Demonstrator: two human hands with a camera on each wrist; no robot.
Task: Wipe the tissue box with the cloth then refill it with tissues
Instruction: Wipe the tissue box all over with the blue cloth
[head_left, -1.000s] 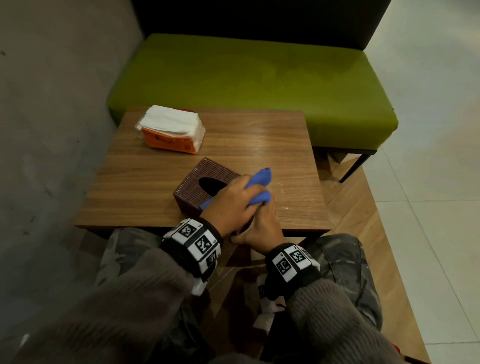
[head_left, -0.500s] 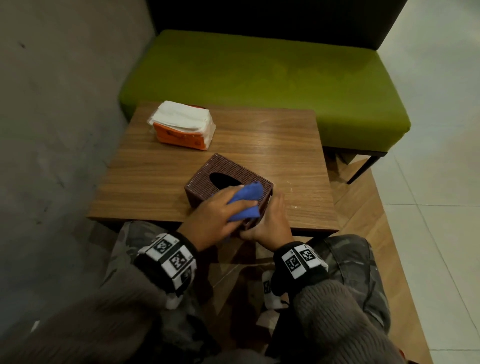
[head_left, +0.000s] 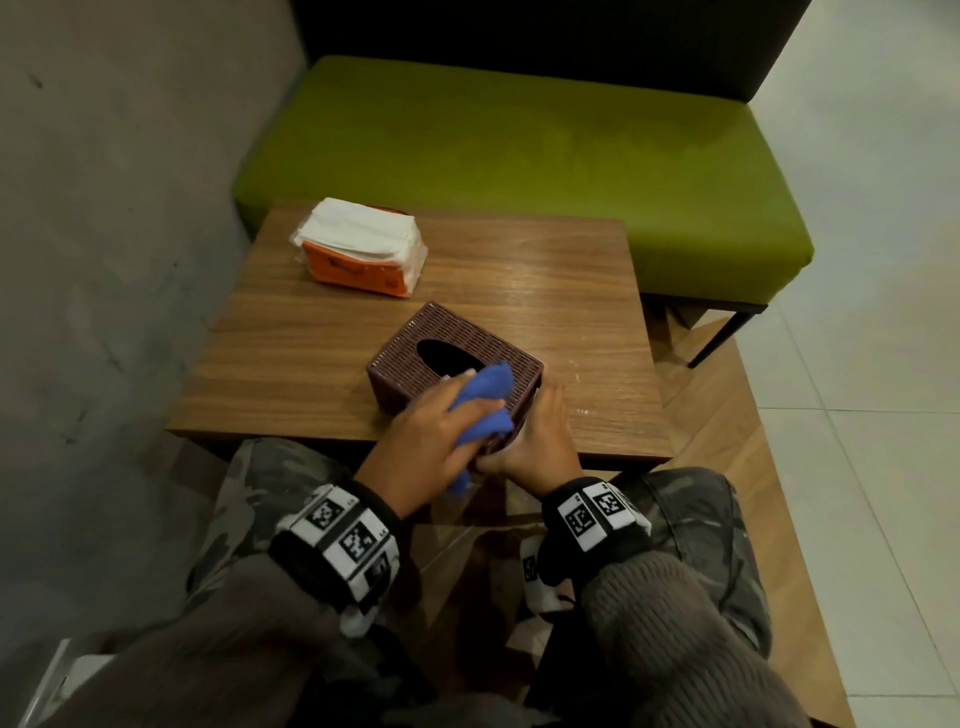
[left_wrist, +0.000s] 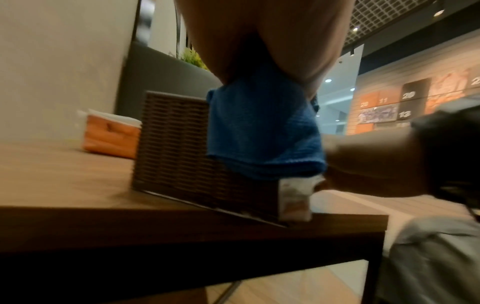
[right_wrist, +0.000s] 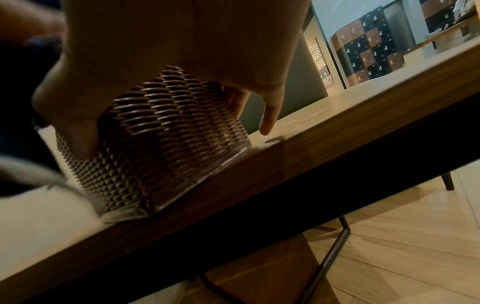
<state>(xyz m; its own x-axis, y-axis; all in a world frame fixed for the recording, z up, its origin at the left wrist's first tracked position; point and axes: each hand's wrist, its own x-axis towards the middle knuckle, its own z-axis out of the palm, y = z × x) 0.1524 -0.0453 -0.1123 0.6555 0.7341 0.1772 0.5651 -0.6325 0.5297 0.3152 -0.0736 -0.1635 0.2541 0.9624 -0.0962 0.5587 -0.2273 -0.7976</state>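
Note:
A brown woven tissue box (head_left: 415, 343) with an oval top slot sits near the front edge of the wooden table (head_left: 291, 364). My left hand (head_left: 441, 421) grips a blue cloth (head_left: 485, 400) and presses it on the box's near top corner; in the left wrist view the cloth (left_wrist: 262, 127) drapes over the box (left_wrist: 171, 144). My right hand (head_left: 540, 431) holds the box's right near side, thumb and fingers around its corner (right_wrist: 166, 131). An orange pack of white tissues (head_left: 361, 249) lies at the table's far left.
A green bench seat (head_left: 519, 145) with a dark back stands behind the table. A grey wall (head_left: 119, 208) runs along the left. My knees are under the table's front edge. White tiled floor (head_left: 872, 364) lies to the right.
The left hand has drawn the blue cloth from the box's right side across its top toward the near corner. The right hand has stayed on the box's right side.

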